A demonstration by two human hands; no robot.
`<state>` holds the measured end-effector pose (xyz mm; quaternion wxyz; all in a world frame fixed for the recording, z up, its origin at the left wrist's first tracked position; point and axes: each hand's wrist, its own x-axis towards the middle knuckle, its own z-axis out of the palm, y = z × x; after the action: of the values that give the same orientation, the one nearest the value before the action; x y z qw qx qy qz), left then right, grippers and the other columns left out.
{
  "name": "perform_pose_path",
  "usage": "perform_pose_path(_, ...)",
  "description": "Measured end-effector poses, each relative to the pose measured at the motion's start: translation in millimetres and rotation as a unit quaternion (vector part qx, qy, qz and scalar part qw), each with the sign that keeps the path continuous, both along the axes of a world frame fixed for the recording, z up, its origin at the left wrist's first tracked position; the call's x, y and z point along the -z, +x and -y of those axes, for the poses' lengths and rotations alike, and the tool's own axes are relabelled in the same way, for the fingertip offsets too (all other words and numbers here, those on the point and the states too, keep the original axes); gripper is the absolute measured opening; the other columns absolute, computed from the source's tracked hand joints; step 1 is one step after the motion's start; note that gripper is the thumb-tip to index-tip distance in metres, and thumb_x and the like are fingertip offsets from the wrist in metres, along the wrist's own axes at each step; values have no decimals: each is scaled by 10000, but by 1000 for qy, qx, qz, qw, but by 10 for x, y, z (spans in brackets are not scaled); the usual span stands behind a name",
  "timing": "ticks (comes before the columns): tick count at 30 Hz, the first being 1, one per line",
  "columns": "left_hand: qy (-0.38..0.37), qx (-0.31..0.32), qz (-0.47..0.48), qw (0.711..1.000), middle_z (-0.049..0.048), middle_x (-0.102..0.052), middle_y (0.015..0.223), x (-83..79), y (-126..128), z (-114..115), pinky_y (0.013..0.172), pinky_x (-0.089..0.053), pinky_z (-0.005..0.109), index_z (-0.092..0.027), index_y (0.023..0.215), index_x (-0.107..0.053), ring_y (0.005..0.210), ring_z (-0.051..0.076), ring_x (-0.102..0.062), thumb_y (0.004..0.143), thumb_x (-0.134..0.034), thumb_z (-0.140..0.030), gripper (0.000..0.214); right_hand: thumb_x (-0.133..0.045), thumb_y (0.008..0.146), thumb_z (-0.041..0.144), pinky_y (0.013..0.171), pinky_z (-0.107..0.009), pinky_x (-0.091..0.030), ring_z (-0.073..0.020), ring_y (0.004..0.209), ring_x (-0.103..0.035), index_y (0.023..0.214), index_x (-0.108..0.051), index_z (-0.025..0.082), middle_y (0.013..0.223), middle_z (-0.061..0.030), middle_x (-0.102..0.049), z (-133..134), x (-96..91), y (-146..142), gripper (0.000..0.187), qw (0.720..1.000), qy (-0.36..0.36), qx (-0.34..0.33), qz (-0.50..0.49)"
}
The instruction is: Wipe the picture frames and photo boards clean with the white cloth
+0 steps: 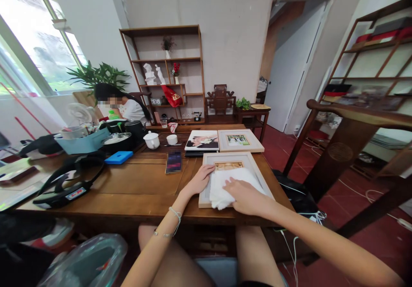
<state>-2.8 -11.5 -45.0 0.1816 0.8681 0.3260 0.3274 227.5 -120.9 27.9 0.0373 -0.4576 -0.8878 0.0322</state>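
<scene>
Right, the right hand [246, 196] lies flat, palm down, on a bunched white cloth [225, 184] spread over the glass of a pale picture frame [240, 157]. The left hand [200, 179] is open too, fingers resting on the frame's left edge (no grip). The frame lies flat at the near right corner of the wooden table [141, 184], with a phone [174, 161] just left of it.

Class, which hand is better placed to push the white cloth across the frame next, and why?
Probably the right hand: it lies flat on the white cloth, which rests on the picture frame. The left hand touches the frame's left edge beside the cloth, suited to steadying it.
</scene>
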Motion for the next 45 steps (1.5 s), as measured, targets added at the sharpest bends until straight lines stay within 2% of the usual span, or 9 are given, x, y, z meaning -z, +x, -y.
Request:
perform_pose_path(5,4,6,0,1000,128,-536,1378,0,3,-13,1153,-314,509,-176,1321,-556,1311,231,-441,874,-387,-80,488,-493,751,107,989,-391,-407,-293,1220,-530,1247,-597,149,1271,-147,-618,-149,-88,34,508,999,-9,37,-3)
perform_pose_path(10,16,9,1,1000,120,-551,1365,-4,-7,-18,1144,-323,520,-189,1315,-563,1294,236,-461,855,-388,-54,510,-429,791,55,1113,-526,-222,-343,1401,-283,1398,-428,77,1506,-192,-371,-707,-141,118,607,987,58,150,-9)
perform_pose_path(14,19,10,-1,1000,126,-547,1362,-1,-18,-11,1142,-332,507,-179,1316,-561,1297,234,-457,857,-389,-59,504,-448,779,42,1118,-551,-203,-348,1420,-233,1411,-413,95,1533,-167,-337,-900,-120,8,636,988,51,149,0)
perform_pose_path(19,11,11,0,1000,131,-568,1323,-10,-1,0,1134,-342,502,-180,1273,-593,1274,238,-468,874,-402,-74,455,-447,745,21,998,-637,-336,-414,1347,-341,1332,-504,75,1452,-234,-431,-523,-138,-252,592,996,5,87,21)
perform_pose_path(24,3,7,3,1000,131,-541,1371,-28,5,28,1133,-335,510,-188,1319,-556,1299,246,-448,898,-419,-110,450,-481,723,62,988,-488,-421,-345,1239,-501,1322,-530,92,1314,-205,-576,146,-287,-264,601,999,-35,-24,21)
perform_pose_path(28,1,8,0,1000,148,-523,1394,-29,-1,27,1133,-328,525,-165,1341,-539,1306,258,-443,899,-425,-129,458,-469,699,61,1026,-441,-399,-306,1291,-469,1384,-473,114,1361,-169,-555,295,-262,-94,687,996,-35,-74,-29)
perform_pose_path(34,11,13,4,1000,122,-535,1388,15,-4,-10,1150,-310,520,-191,1341,-544,1304,239,-447,880,-379,-75,504,-486,671,17,1141,-477,-230,-317,1413,-287,1425,-421,80,1506,-135,-399,-340,2,253,760,998,37,53,8)
perform_pose_path(39,21,13,5,1000,118,-534,1386,54,-16,-27,1144,-315,532,-197,1348,-537,1302,237,-447,874,-374,-62,519,-486,734,53,1140,-535,-146,-325,1431,-236,1439,-400,109,1531,-151,-348,-903,-18,393,712,989,68,131,1)
perform_pose_path(45,25,15,3,1000,121,-523,1396,65,-16,-35,1143,-317,531,-195,1353,-530,1304,240,-442,883,-378,-74,509,-477,769,89,1033,-537,-316,-376,1316,-422,1383,-467,93,1419,-211,-486,-757,-109,227,614,992,29,123,19)
